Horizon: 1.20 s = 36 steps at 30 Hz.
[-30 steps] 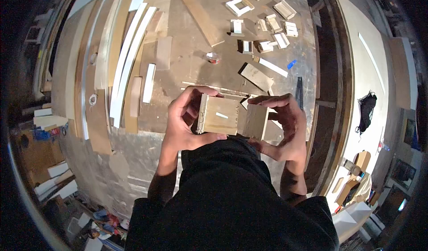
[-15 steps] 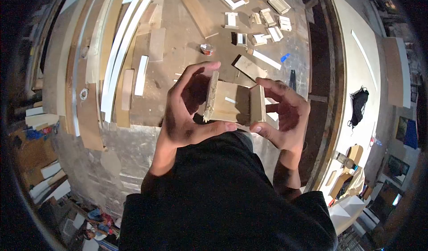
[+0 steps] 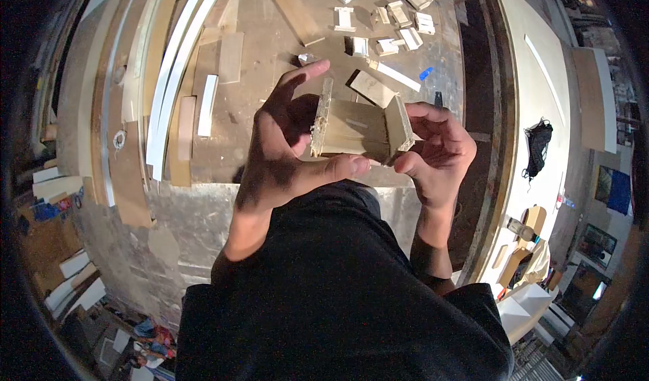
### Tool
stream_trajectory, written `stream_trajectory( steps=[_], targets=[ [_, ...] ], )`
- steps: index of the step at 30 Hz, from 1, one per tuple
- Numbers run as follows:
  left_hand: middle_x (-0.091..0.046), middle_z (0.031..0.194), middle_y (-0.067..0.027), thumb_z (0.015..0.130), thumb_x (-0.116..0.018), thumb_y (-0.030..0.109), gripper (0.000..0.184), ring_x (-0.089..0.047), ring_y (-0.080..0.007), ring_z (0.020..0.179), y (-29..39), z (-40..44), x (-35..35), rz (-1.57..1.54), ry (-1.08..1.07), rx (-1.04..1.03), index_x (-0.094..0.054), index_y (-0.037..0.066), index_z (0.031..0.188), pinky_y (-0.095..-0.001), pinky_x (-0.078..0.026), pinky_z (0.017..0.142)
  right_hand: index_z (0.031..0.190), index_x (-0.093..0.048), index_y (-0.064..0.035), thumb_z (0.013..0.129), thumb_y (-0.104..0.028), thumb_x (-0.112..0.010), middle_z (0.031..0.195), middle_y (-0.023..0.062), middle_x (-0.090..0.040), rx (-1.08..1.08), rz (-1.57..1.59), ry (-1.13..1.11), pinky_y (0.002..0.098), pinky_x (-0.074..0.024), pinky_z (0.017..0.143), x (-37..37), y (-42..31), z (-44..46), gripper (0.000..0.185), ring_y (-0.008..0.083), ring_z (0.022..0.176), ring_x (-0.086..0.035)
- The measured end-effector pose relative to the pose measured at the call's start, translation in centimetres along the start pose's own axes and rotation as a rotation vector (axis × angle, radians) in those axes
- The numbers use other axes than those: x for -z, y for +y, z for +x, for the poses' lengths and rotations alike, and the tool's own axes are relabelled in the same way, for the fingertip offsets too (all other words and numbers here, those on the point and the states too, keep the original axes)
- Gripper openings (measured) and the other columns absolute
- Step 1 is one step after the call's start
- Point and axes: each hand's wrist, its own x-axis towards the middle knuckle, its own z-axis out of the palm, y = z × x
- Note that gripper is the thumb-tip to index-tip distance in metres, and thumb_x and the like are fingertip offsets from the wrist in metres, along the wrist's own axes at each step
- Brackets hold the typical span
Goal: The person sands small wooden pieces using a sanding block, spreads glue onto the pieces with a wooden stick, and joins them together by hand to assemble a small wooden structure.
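Between my two hands, above the near edge of the workbench (image 3: 270,121), is a small wooden box-like piece (image 3: 355,127) with a flat panel and an upright side at each end. My left hand (image 3: 280,144) grips its left side, the thumb lying along the near edge. On the other end, my right hand (image 3: 439,144) holds the right side between thumb and fingers. The left side's edge looks rough and splintered. Just beyond the piece, a small wooden block (image 3: 372,87) rests on the bench, partly hidden by it.
Several small wooden assemblies (image 3: 399,14) lie at the far right of the bench. Long boards and white strips (image 3: 177,77) cover its left side. A blue object (image 3: 425,74) sits at right. On the pale side table (image 3: 541,104) are black cords (image 3: 538,148).
The wooden piece has tilted in my hands, its right side now turned outward. My left thumb has slid further right along the near edge. The view has shifted slightly.
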Motion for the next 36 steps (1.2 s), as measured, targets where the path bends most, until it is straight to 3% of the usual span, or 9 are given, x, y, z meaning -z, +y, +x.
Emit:
stream_trajectory(
  steps=[9, 19, 28, 31, 36],
  targets=[
    [-0.066, 0.113, -0.0210, 0.065, -0.088, 0.006, 0.104, -0.065, -0.0237, 0.108, 0.8, -0.3, -0.6, -0.029, 0.035, 0.084, -0.023, -0.004, 0.146, -0.0356, -0.051, 0.096, 0.113, -0.066, 0.0064, 0.065, -0.001, -0.088, 0.115, 0.0192, -0.067, -0.003, -0.021, -0.027, 0.0333, -0.0614, 0.076, 0.0, -0.5, -0.8, 0.054, 0.0245, 0.102, -0.067],
    [-0.066, 0.112, -0.0209, 0.063, -0.090, 0.006, 0.108, -0.065, -0.0245, 0.107, 0.6, -0.4, -1.5, -0.047, 0.067, 0.084, -0.022, -0.003, 0.147, -0.0354, -0.052, 0.095, 0.113, -0.067, 0.0040, 0.068, -0.002, -0.087, 0.115, 0.0186, -0.067, 0.058, -0.082, 0.007, 0.0318, -0.0613, 0.075, 0.4, -0.4, -1.2, 0.049, 0.0245, 0.102, -0.067],
    [-0.065, 0.116, -0.0233, 0.062, -0.089, 0.002, 0.110, -0.066, -0.0273, 0.108, 0.3, -0.1, -2.2, -0.062, 0.112, 0.054, -0.020, -0.001, 0.148, -0.0391, -0.054, 0.095, 0.113, -0.066, 0.0069, 0.074, -0.015, -0.086, 0.114, 0.0195, -0.067, 0.090, -0.037, 0.116, 0.0318, -0.0606, 0.078, -0.4, 1.0, -1.5, 0.049, 0.0245, 0.103, -0.066],
    [-0.065, 0.116, -0.0239, 0.063, -0.088, -0.001, 0.110, -0.065, -0.0284, 0.108, 0.4, 0.0, -2.5, -0.068, 0.137, 0.044, -0.019, 0.000, 0.148, -0.0403, -0.054, 0.096, 0.113, -0.065, 0.0082, 0.077, -0.022, -0.084, 0.116, 0.0209, -0.066, 0.206, -0.067, 0.110, 0.0329, -0.0614, 0.074, -0.3, 1.6, -1.2, 0.051, 0.0260, 0.102, -0.066],
    [-0.064, 0.117, -0.0242, 0.064, -0.086, -0.003, 0.109, -0.064, -0.0283, 0.110, 0.1, 0.1, -2.7, -0.189, 0.178, -0.011, -0.018, 0.001, 0.149, -0.0402, -0.054, 0.095, 0.115, -0.063, 0.0099, 0.082, -0.022, -0.079, 0.119, 0.0238, -0.063, 0.138, 0.088, 0.072, 0.0330, -0.0620, 0.064, -1.5, 0.7, -0.9, 0.049, 0.0275, 0.099, -0.067]
  ],
)
